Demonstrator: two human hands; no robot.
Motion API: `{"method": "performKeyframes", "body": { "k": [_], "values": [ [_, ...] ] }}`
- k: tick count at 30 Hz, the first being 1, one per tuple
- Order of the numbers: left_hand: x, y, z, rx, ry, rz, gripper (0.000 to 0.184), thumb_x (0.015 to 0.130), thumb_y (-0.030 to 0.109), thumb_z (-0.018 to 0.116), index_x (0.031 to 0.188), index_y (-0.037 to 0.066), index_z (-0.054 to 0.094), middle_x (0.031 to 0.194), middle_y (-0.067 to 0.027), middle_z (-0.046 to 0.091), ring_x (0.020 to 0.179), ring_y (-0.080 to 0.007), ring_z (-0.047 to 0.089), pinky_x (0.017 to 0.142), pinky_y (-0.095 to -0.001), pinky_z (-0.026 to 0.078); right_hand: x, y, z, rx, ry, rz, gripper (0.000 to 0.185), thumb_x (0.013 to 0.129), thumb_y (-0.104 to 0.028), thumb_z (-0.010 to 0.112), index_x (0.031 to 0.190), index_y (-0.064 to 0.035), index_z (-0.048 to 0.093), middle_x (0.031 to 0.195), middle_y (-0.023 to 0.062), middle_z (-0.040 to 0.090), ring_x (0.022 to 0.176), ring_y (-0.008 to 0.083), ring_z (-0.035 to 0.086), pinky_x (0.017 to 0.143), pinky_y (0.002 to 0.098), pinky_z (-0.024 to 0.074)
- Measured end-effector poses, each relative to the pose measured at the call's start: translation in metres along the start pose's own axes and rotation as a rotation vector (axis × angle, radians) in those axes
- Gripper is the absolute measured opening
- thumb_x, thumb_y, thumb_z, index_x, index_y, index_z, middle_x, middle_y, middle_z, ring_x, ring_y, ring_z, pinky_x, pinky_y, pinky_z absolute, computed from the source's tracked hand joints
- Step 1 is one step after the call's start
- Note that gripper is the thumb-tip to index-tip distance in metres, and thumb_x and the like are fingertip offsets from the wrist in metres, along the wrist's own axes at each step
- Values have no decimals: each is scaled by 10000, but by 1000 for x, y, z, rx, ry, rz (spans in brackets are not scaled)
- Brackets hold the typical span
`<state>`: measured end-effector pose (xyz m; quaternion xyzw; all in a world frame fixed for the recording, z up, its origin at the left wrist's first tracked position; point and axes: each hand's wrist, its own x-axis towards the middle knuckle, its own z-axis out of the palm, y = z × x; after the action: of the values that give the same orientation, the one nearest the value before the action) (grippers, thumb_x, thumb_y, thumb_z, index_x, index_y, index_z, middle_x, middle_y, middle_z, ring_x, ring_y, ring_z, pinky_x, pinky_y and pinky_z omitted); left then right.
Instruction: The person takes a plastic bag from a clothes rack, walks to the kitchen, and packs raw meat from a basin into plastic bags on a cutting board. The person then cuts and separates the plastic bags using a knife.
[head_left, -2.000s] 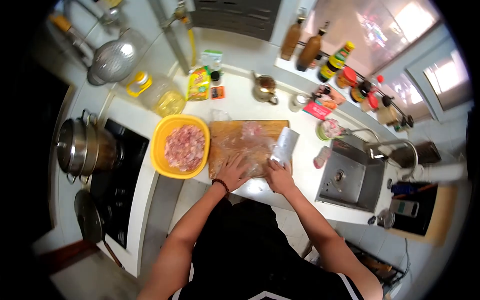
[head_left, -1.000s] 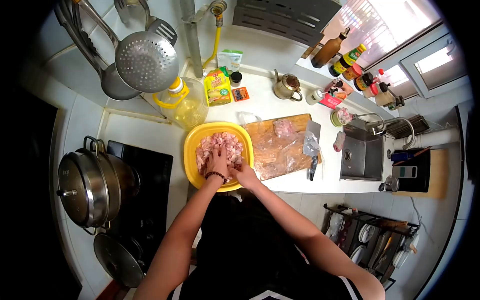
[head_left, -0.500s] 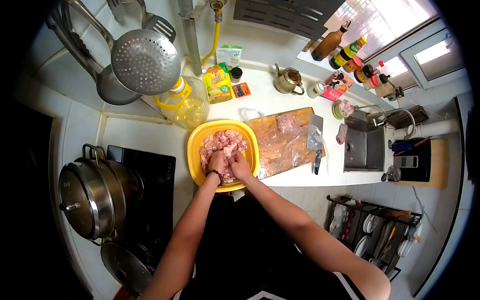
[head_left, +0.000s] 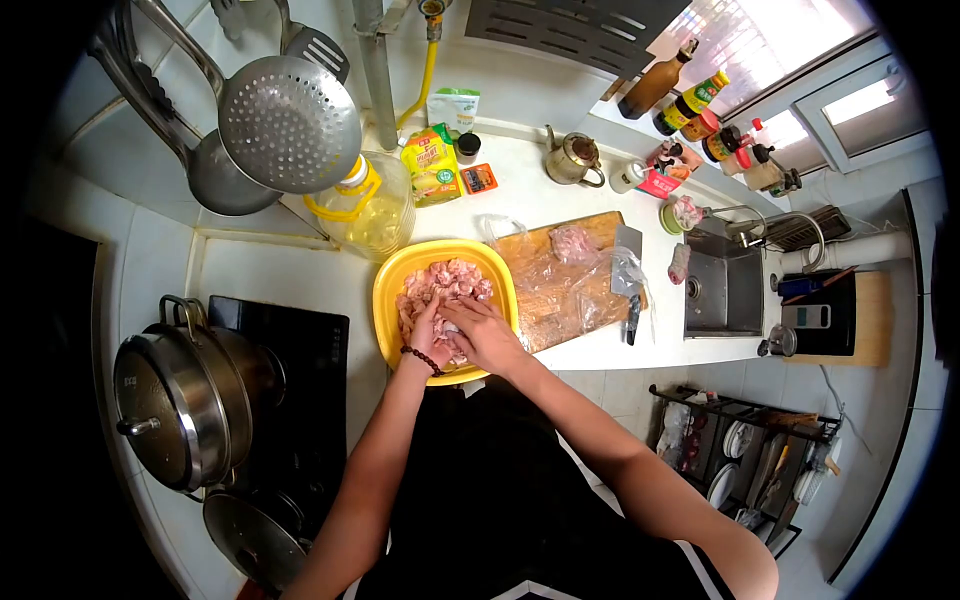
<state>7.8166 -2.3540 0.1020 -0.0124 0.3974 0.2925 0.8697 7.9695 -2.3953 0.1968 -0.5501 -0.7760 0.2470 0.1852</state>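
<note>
A yellow basin [head_left: 388,300] holds chopped pink meat [head_left: 455,278]. Both hands are inside it, close together. My left hand [head_left: 427,335], with a dark bead bracelet at the wrist, rests on edge in the meat, its fingers partly visible. Over the meat to its right lies my right hand [head_left: 484,335], palm down with fingers stretched toward the left one. Right of the basin is a wooden cutting board [head_left: 550,325] with clear plastic film [head_left: 575,285] and a lump of meat [head_left: 572,244]. A cleaver [head_left: 627,262] lies across the board's right side.
A steel pot [head_left: 185,400] and a lidded pan [head_left: 255,535] stand at the black stove on the left. An oil jug [head_left: 378,215], a yellow packet [head_left: 432,165] and a teapot [head_left: 573,160] are behind the basin. The sink [head_left: 722,285] is at the right.
My hands moved from the cutting board into the basin. Since the last earlier frame, my right hand has flattened over the meat and the left has turned on edge, its fingers straighter.
</note>
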Motion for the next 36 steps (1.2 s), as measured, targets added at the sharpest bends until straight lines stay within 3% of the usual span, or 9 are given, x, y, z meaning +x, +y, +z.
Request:
{"method": "performKeyframes", "body": {
  "k": [7, 12, 13, 17, 20, 22, 26, 31, 36],
  "values": [
    [5, -16, 19, -273, -83, -30, 422, 1037, 540, 523, 1201, 177, 664, 1241, -35, 685, 1180, -198, 632, 997, -386, 539, 5, 9, 8, -11, 73, -1, 444, 990, -222, 629, 1386, -22, 604, 1422, 168, 614, 1365, 330, 533, 1184, 461, 340],
    [0, 4, 31, -55, -121, 107, 401, 1061, 431, 537, 1260, 103, 655, 1215, -72, 702, 1135, -214, 669, 983, -371, 550, -1, 5, 4, 843, 495, 288, 434, 1073, -261, 549, 1397, 26, 582, 1435, 197, 611, 1394, 267, 524, 1214, 413, 274],
    [-5, 7, 37, -4, -124, 162, 364, 1063, 374, 544, 1260, 89, 654, 1195, -72, 707, 1110, -206, 680, 964, -357, 559, 4, 7, 9, 868, 606, 378, 530, 1101, -403, 462, 1454, -17, 549, 1440, 165, 614, 1363, 270, 541, 1188, 458, 318],
    [-11, 7, 54, 210, -105, 350, 273, 1048, 222, 588, 1239, 42, 662, 1169, -58, 713, 1074, -163, 690, 901, -318, 569, 7, 39, 34, 1893, 280, 884, 829, 1004, -741, 381, 1503, -86, 472, 1389, 122, 614, 1297, 283, 584, 1092, 458, 471],
    [-12, -2, 55, 498, -72, 532, 316, 1004, 139, 639, 1285, -6, 641, 1139, -99, 712, 1050, -176, 690, 879, -326, 560, 9, 22, 35, 2094, 275, 870, 657, 1055, -650, 353, 1394, -141, 592, 1295, 94, 683, 1183, 254, 654, 1012, 461, 522],
    [-35, 0, 76, 1205, -48, 1030, 428, 963, 129, 677, 1366, 2, 604, 1150, -159, 709, 1037, -244, 695, 886, -347, 558, 10, 23, 47, 2198, 319, 867, 561, 1064, -586, 404, 1322, -138, 623, 1253, 90, 691, 1168, 262, 657, 1029, 463, 527],
    [-54, 3, 88, 1454, 31, 1265, 545, 900, 120, 715, 1425, 54, 585, 1246, -201, 677, 1134, -364, 649, 999, -427, 508, 16, 13, 35, 2272, 373, 722, 455, 1075, -452, 455, 1307, -103, 634, 1255, 103, 684, 1157, 263, 658, 1026, 414, 533],
    [-59, 8, 102, 1299, 108, 1432, 172, 945, 80, 643, 1052, -22, 731, 1159, -160, 675, 1084, -318, 642, 996, -411, 498, 21, 17, 38, 2329, 372, 603, 383, 1063, -357, 493, 1298, -90, 637, 1252, 104, 690, 1122, 254, 671, 1011, 406, 538],
    [-39, 7, 79, 1045, 124, 1212, 177, 1040, 60, 548, 995, -34, 691, 1057, -109, 703, 968, -210, 672, 914, -349, 524, 23, 21, 38, 2283, 473, 668, 340, 1046, -306, 497, 1201, -64, 679, 1130, 92, 733, 1039, 239, 698, 954, 397, 553]
  ]
}}
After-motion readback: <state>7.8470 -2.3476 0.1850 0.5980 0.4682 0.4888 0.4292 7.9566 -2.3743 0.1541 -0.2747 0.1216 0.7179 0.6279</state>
